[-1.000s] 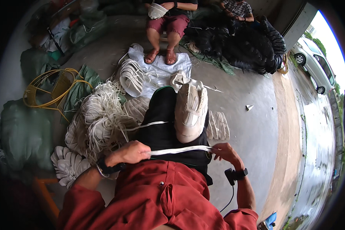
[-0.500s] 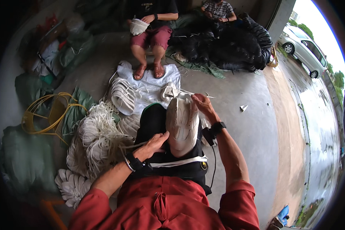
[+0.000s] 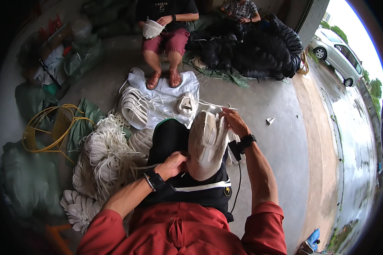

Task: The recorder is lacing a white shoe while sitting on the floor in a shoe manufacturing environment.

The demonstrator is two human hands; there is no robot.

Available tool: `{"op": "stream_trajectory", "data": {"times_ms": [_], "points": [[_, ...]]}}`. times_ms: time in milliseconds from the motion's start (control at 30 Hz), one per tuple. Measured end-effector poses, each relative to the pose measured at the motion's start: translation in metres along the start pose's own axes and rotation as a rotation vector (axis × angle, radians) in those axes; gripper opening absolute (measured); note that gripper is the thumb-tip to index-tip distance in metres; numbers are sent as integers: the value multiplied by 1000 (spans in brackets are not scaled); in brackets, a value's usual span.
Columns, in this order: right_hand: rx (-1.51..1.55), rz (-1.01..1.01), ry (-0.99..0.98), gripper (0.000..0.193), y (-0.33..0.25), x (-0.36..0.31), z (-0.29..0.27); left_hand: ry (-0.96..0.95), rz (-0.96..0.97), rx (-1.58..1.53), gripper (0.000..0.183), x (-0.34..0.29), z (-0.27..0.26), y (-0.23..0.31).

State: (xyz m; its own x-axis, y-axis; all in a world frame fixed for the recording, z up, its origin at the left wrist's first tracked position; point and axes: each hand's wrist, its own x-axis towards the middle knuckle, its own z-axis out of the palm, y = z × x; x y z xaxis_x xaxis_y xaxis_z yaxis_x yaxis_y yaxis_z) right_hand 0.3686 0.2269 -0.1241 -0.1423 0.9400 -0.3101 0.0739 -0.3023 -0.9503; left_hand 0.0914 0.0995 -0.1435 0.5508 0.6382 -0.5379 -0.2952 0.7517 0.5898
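An off-white shoe upper (image 3: 204, 148) lies along my lap, its rounded toe toward me and its heel end away. My right hand (image 3: 236, 122) is closed on the edge at its far right side. Beside the toe, on the left, my left hand (image 3: 172, 165) has its fingers curled in; whatever they pinch is hidden. A thin white lace (image 3: 144, 167) runs from the pile on the left to my left wrist. Another white band (image 3: 205, 186) crosses the dark cloth on my lap.
Left of me lies a heap of white uppers and laces (image 3: 106, 148), with a yellow wire frame (image 3: 44, 146) beyond. A seated person (image 3: 166, 42) ahead holds a white upper (image 3: 152, 29), feet on a white sheet (image 3: 161, 102). Black stacked pieces (image 3: 259, 53) lie before another person.
The shoe upper has shifted slightly right and tilted. My right hand has moved onto its far edge, fingers closing there. My left fingers, stretched out before, are now curled beside the toe.
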Motion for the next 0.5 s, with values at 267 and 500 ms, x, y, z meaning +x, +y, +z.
{"op": "stream_trajectory", "data": {"times_ms": [267, 500], "points": [[-260, -251, -11, 36, -49, -13, 21, 146, 247, 320, 42, -7, 12, 0], [-601, -318, 131, 35, -27, 7, 38, 161, 200, 319, 42, -25, 14, 1]]}}
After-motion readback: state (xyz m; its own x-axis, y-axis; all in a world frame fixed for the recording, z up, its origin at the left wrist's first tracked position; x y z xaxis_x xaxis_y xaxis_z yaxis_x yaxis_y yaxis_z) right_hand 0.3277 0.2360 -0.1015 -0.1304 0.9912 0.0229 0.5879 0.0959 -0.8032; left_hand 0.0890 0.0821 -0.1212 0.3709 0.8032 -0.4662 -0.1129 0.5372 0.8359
